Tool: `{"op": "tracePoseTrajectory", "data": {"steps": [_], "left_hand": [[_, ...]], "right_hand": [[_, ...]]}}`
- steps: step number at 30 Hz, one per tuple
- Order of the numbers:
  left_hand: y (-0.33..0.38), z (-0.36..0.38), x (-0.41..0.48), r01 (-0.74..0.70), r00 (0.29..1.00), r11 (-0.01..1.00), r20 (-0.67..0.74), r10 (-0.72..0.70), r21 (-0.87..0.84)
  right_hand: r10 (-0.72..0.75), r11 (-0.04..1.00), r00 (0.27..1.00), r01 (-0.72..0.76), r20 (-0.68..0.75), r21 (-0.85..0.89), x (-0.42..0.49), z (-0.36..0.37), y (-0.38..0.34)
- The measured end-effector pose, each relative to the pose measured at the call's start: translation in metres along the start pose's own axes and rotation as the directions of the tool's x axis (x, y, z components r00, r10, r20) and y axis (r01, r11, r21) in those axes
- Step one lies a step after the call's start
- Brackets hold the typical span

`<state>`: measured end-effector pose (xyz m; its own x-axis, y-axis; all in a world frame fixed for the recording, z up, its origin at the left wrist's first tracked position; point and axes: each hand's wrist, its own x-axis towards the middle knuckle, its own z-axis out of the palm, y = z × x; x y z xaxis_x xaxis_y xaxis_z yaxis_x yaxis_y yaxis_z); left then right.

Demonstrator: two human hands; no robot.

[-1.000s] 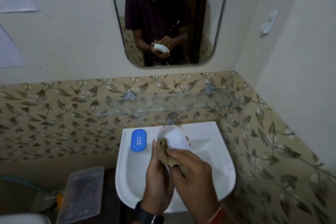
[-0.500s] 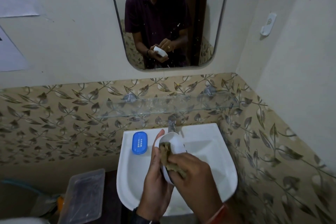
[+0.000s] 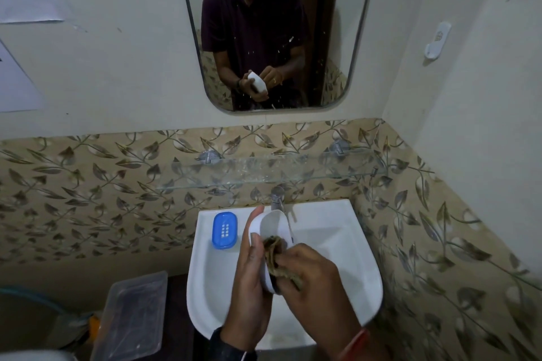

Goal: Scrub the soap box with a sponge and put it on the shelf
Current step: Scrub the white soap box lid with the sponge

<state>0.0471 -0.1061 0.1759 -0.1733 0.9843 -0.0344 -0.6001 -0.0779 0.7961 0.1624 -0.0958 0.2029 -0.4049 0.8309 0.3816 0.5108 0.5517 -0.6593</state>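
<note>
Over the white sink [image 3: 337, 246], my left hand [image 3: 249, 281] holds a white soap box part [image 3: 271, 227] on edge, its hollow side turned to the right. My right hand [image 3: 316, 281] presses a brownish-green sponge [image 3: 275, 258] into the lower part of that hollow. A blue soap box piece [image 3: 224, 230] with small white slots lies flat on the sink's back left ledge. The glass shelf [image 3: 264, 173] is fixed to the leaf-patterned tiles just above the tap [image 3: 278, 198].
A mirror [image 3: 272, 29] above the shelf reflects a person holding the white box. A clear plastic tub [image 3: 132, 316] stands left of the sink, low down. A white hook [image 3: 437, 44] is on the right wall, which closes in beside the sink.
The white box part has turned more on edge in my left hand, and the sponge has slid down toward its lower end. The blue piece has stayed put.
</note>
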Motion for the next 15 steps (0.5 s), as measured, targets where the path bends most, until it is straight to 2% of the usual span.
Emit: {"op": "tracePoseTrajectory", "data": {"steps": [2, 4, 6, 8, 10, 12, 13, 15], "left_hand": [[-0.003, 0.002, -0.004, -0.001, 1.0, 0.998, 0.002, 0.001, 0.07], [-0.008, 0.004, -0.007, -0.004, 1.0, 0.994, 0.015, 0.002, 0.107], [-0.012, 0.005, -0.008, -0.003, 1.0, 0.999, 0.021, 0.002, 0.047], [-0.01, 0.001, -0.006, 0.007, 0.999, 0.999, 0.04, -0.005, -0.053], [-0.005, -0.004, -0.002, 0.059, 0.997, 0.99, 0.047, -0.053, -0.127], [-0.004, -0.009, 0.0, 0.072, 0.997, 0.988, 0.031, -0.069, -0.133], [-0.004, -0.011, 0.001, 0.056, 0.998, 0.991, 0.017, -0.054, -0.121], [-0.002, -0.012, 0.001, 0.044, 0.999, 0.992, -0.003, -0.045, -0.122]], "right_hand": [[0.042, 0.998, 0.998, -0.044, -0.042, -0.048, 0.004, -0.001, 0.005], [0.066, 0.996, 0.982, -0.075, -0.176, -0.044, 0.012, 0.0, 0.004], [0.054, 0.998, 0.963, -0.059, -0.265, -0.012, 0.016, 0.002, -0.004], [0.044, 0.995, 0.982, -0.027, -0.183, 0.095, 0.014, -0.001, -0.009], [0.001, 0.987, 0.999, -0.007, 0.036, 0.162, 0.009, -0.007, -0.009], [-0.03, 0.992, 0.97, -0.001, 0.242, 0.125, 0.006, -0.015, -0.004], [-0.026, 0.995, 0.956, -0.002, 0.292, 0.096, 0.005, -0.021, -0.002], [-0.009, 0.996, 0.961, -0.016, 0.275, 0.09, 0.005, -0.036, 0.002]]}}
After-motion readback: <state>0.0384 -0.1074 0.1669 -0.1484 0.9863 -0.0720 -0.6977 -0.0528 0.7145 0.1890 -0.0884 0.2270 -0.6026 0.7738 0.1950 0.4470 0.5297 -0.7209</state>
